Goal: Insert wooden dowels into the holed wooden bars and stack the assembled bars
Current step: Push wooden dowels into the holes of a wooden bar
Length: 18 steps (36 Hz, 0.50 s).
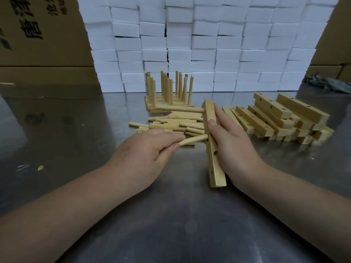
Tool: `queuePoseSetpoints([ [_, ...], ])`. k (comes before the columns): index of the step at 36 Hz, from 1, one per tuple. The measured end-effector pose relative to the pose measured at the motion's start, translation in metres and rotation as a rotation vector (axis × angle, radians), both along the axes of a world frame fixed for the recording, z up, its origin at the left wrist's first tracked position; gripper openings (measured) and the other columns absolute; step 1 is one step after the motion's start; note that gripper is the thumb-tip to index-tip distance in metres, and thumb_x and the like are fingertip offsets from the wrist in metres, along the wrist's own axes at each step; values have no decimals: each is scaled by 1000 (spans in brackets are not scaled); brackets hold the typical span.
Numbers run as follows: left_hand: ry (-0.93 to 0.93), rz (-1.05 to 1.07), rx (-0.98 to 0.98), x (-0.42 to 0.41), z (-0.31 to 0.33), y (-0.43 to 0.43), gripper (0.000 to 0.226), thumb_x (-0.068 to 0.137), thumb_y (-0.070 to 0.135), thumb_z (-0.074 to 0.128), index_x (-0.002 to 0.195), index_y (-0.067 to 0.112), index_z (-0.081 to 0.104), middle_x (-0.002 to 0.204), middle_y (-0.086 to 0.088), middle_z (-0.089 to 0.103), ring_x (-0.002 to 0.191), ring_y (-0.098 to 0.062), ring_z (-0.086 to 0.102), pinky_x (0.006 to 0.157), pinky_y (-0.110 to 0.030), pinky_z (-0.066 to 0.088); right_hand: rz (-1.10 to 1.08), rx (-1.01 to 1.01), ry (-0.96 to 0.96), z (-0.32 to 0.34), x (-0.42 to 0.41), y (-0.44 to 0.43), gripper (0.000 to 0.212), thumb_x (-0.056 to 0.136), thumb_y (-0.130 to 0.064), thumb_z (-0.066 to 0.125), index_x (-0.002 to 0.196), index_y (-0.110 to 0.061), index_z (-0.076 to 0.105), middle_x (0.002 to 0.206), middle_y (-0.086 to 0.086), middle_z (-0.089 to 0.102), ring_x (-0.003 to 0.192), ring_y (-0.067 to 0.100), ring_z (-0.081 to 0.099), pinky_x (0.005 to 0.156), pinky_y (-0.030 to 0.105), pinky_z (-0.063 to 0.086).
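Item: bar [216, 162], held on edge over the worktop [171, 215], right of centre. Long axis runs near to far, far end tipped slightly left; holed face turned left.

Right hand [233, 145]: clamped on the bar from the right, thumb across its top edge, fingers behind it.

Left hand [148, 149]: just left of the bar, fingers and thumb pinching a dowel [193, 139] by its left end.

Key relation: the dowel lies left to right, square to the bar's long axis. Its right tip meets the holed face at the second hole from the far end. How deep it sits cannot be told. The push looks due rightward, against the right hand's bracing.

Fitted: one seated dowel [180, 109] at the bar's far end, jutting left.

Open: two holes show bare on the near half of the bar.

Stock, dowels: loose heap [171, 124] on the worktop, just beyond the left hand.

Stock, bars: bare bars piled [275, 120] to the right, beyond the right hand.

Finished: stack [167, 92] of doweled bars, pegs upright, far centre before a wall of white blocks [209, 44].

Judgement: second of four dowels in hand; stacking comes later
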<state>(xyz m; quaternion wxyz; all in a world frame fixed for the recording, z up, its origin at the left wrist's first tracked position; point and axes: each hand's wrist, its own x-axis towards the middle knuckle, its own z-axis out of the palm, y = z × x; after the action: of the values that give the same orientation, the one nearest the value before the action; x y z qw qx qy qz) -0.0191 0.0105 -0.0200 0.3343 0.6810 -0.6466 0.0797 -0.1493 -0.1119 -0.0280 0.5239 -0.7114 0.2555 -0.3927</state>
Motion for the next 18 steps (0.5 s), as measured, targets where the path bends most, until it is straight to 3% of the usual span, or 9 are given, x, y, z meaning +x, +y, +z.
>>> queuePoseSetpoints([
  [4, -24, -5, 5, 0, -1, 0, 30, 89, 20, 52, 116, 28, 64, 81, 29, 51, 85, 6, 51, 71, -11, 38, -4, -18, 4, 0, 0, 0, 46, 97, -26, 43, 141, -36, 36, 101, -43, 41, 85, -35, 37, 85, 2, 25],
  [7, -44, -12, -8, 0, 0, 0, 30, 89, 17, 54, 116, 25, 64, 83, 30, 50, 85, 5, 51, 72, -14, 40, -1, -18, 3, 1, -1, 2, 46, 97, -28, 43, 142, -37, 34, 123, -32, 40, 109, -16, 38, 99, 15, 24],
  [10, -61, -17, -29, -1, 1, 1, 28, 90, 16, 54, 115, 23, 65, 83, 27, 51, 82, -1, 53, 71, -19, 44, 9, -28, 7, 2, -1, 4, 46, 97, -29, 42, 142, -37, 34, 132, -26, 40, 119, -8, 35, 98, 17, 23],
  [15, -75, 32, -46, -5, 1, 1, 29, 84, 21, 62, 113, 24, 66, 82, 23, 48, 70, 2, 49, 59, -15, 33, 27, -80, 34, 1, -2, 5, 46, 97, -31, 41, 141, -41, 34, 114, -33, 44, 104, -19, 39, 83, 3, 24],
  [18, -81, 37, -68, -5, 1, 1, 27, 84, 18, 63, 110, 22, 67, 80, 23, 46, 67, 0, 47, 59, -15, 31, 31, -107, 50, 0, -3, 6, 47, 96, -32, 41, 141, -41, 32, 118, -31, 44, 112, -11, 38, 79, -2, 23],
])
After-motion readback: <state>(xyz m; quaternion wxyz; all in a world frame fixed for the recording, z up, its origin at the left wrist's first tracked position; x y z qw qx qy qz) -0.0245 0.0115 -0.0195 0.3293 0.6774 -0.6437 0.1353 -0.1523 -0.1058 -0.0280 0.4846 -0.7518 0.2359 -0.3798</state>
